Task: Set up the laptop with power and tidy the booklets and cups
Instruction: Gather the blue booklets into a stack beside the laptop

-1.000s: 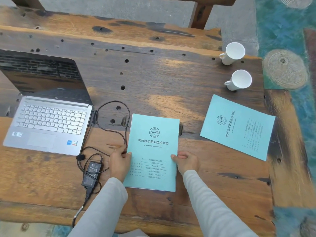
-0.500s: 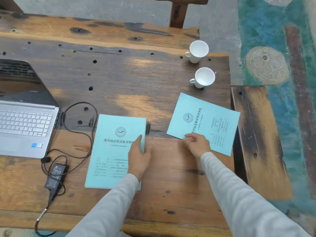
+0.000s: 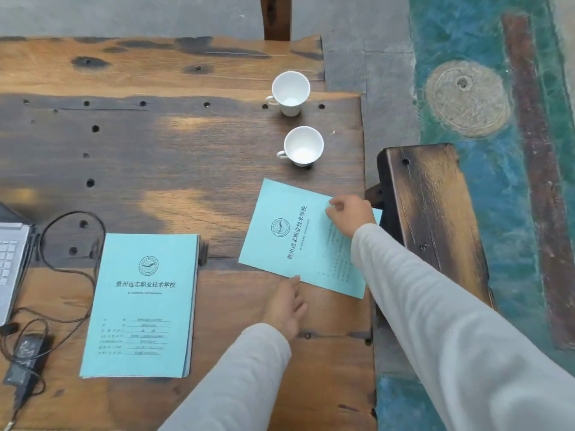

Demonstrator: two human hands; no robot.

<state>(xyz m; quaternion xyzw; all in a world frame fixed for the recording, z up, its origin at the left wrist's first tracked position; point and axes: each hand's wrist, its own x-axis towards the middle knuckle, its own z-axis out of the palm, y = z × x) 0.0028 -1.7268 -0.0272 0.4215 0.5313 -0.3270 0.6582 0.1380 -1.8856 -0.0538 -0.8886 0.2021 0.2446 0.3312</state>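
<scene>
Two pale blue booklets lie on the wooden table (image 3: 161,169). The left booklet (image 3: 146,303) lies straight, untouched. The right booklet (image 3: 298,237) lies slanted near the table's right edge. My right hand (image 3: 350,213) rests on its far right part, fingers curled at its edge. My left hand (image 3: 286,306) reaches to its near edge, fingertips touching it. Two white cups stand upright beyond it, the far cup (image 3: 291,93) and the near cup (image 3: 303,146). The laptop (image 3: 11,262) shows only at the left edge, with a black cable (image 3: 74,219) and power brick (image 3: 26,357) beside it.
A wooden bench (image 3: 435,219) stands just right of the table with a narrow gap between. Grey and teal floor lies beyond. The table surface has many small holes.
Both hands left the left booklet and moved right to the slanted booklet. The view swung right, so the laptop is almost out of frame.
</scene>
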